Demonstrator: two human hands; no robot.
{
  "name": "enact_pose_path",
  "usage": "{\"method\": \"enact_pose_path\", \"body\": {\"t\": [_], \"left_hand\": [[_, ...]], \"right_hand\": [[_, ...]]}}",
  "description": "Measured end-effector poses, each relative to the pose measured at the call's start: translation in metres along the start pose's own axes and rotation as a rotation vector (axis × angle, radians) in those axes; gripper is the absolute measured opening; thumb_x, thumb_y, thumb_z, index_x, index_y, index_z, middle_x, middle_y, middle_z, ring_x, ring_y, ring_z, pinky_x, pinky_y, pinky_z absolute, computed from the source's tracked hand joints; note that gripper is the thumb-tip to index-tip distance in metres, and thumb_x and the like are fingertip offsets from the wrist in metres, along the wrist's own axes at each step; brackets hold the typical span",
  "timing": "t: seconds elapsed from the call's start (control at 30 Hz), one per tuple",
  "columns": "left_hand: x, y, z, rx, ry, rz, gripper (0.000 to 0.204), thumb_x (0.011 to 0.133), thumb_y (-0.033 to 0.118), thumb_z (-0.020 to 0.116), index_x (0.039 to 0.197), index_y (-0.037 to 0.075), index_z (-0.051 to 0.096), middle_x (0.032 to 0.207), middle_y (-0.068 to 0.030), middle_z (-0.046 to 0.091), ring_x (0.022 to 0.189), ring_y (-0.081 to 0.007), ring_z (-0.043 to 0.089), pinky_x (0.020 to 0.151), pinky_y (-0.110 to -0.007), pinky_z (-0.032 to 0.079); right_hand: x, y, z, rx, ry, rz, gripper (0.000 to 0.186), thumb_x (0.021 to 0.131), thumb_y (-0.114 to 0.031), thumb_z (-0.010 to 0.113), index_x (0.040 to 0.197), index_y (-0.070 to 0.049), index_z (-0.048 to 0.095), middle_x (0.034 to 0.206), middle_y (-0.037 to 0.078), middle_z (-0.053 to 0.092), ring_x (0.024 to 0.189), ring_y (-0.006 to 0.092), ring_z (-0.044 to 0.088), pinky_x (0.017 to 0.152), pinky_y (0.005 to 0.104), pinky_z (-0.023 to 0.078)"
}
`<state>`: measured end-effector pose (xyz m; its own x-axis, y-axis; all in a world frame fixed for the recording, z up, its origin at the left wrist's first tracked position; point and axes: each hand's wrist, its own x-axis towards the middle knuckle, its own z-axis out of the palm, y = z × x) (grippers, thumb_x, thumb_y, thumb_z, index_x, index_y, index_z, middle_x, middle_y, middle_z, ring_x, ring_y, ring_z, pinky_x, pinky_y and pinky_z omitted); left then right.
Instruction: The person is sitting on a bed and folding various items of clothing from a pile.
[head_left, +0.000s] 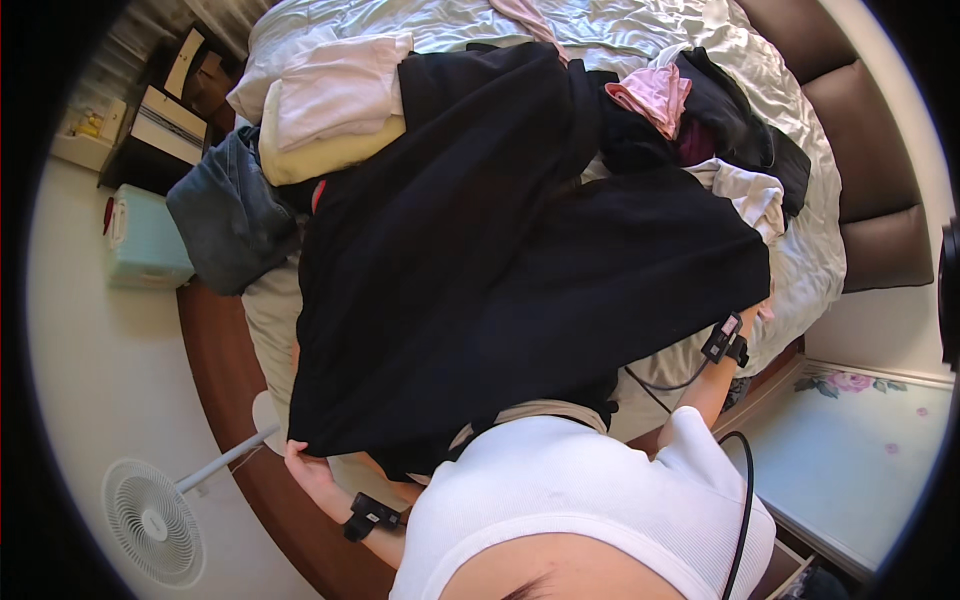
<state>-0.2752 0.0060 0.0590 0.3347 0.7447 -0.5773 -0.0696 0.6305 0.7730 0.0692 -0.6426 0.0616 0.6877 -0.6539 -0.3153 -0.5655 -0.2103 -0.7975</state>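
Note:
A large black garment (450, 270), maybe wide-legged trousers or a skirt, spreads across the near side of the bed. My left hand (312, 472) pinches its near left corner, the thumb and fingers closed on the edge. At the garment's right corner is my right hand (752, 312), mostly behind the cloth. Its fingers are hidden, but the cloth is drawn out taut to that hand. Dark bands with small devices sit on both my wrists. The garment's far part reaches up between the piles of clothes.
Folded white cloth (335, 90) over a pale yellow one (325, 150) lies far left, beside dark blue jeans (235, 210). A pink cloth (655, 98) and dark clothes (725, 100) lie far right. A fan (153, 523) stands left; a floral-topped cabinet (840, 450) is right.

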Motion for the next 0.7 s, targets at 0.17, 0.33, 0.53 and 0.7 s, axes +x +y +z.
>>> {"method": "enact_pose_path", "body": {"t": [0.17,0.33,0.53,0.7], "left_hand": [[0.008,-0.023,-0.016,0.507,0.065,-0.082,0.033,0.064,0.006,0.050,0.096,0.004,0.051,0.086,-0.0074,0.053,0.079,-0.0188,0.052,0.071,-0.027,0.041],[0.023,0.002,0.035,1.060,0.144,0.224,0.033,0.077,0.013,0.050,0.107,0.001,0.046,0.103,-0.0123,0.051,0.093,-0.0193,0.049,0.082,-0.028,0.038],[0.045,0.001,0.136,1.130,-0.110,0.583,0.024,0.081,0.012,0.050,0.102,0.001,0.053,0.105,-0.0105,0.053,0.100,-0.0195,0.049,0.087,-0.028,0.037],[0.042,-0.007,0.153,1.172,-0.246,0.716,0.019,0.078,0.008,0.052,0.096,0.001,0.053,0.105,-0.0109,0.053,0.106,-0.0236,0.046,0.093,-0.033,0.032]], "right_hand": [[0.078,0.032,-0.036,0.965,0.064,0.142,0.053,0.085,-0.033,0.042,0.126,-0.001,0.036,0.127,0.012,0.041,0.116,0.0236,0.041,0.092,0.0343,0.037],[0.085,-0.037,0.019,0.407,0.092,-0.486,0.048,0.079,-0.027,0.055,0.117,0.001,0.046,0.111,0.010,0.051,0.101,0.0152,0.047,0.084,0.0292,0.039],[0.120,-0.119,0.189,-0.036,-0.237,-0.596,0.026,0.078,-0.023,0.061,0.093,-0.002,0.064,0.079,0.008,0.065,0.072,0.0139,0.061,0.066,0.0247,0.046],[0.116,-0.155,0.261,-0.560,-0.011,-0.929,0.028,0.077,-0.030,0.055,0.090,-0.008,0.065,0.099,0.013,0.061,0.097,0.0261,0.056,0.079,0.0380,0.044]]}}
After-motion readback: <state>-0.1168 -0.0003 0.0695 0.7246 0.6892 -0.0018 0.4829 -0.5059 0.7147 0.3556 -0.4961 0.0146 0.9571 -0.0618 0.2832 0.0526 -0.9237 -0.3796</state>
